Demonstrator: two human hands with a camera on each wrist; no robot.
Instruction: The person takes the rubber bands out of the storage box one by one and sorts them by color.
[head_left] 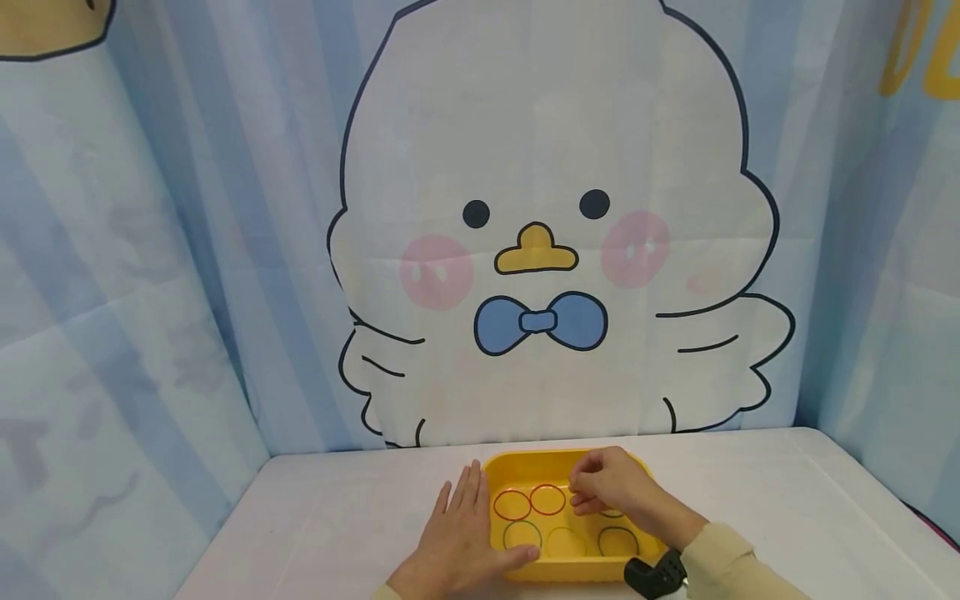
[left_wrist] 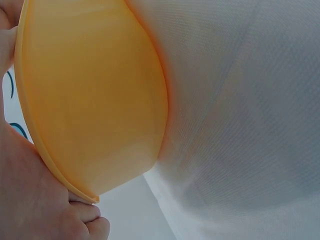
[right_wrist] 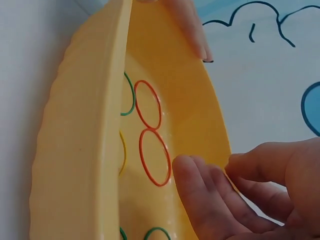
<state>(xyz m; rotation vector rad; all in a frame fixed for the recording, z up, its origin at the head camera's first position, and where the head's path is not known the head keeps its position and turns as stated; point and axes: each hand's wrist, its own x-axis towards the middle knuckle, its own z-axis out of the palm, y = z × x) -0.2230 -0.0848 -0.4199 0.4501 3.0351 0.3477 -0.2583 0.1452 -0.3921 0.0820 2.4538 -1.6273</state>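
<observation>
A yellow plastic tray (head_left: 577,570) holds thin coloured rings lying flat: two red rings (head_left: 512,505), a yellow ring (head_left: 566,528) and several green ones. Along its left rim lies my left hand (head_left: 463,529), fingers stretched toward the back and thumb reaching over the front rim. In the left wrist view that hand borders the tray's outer wall (left_wrist: 100,95). Over the tray's right back part is my right hand (head_left: 618,487), fingers bent, with thumb and index tips close together. I cannot tell whether a thing sits between those tips. It partly covers a green ring (head_left: 611,512).
The tray stands on a white-covered table (head_left: 330,517). Behind it hangs a pale blue curtain with a large bird drawing (head_left: 536,375). A black band (head_left: 656,575) is on the right wrist, below a cream sleeve (head_left: 738,567).
</observation>
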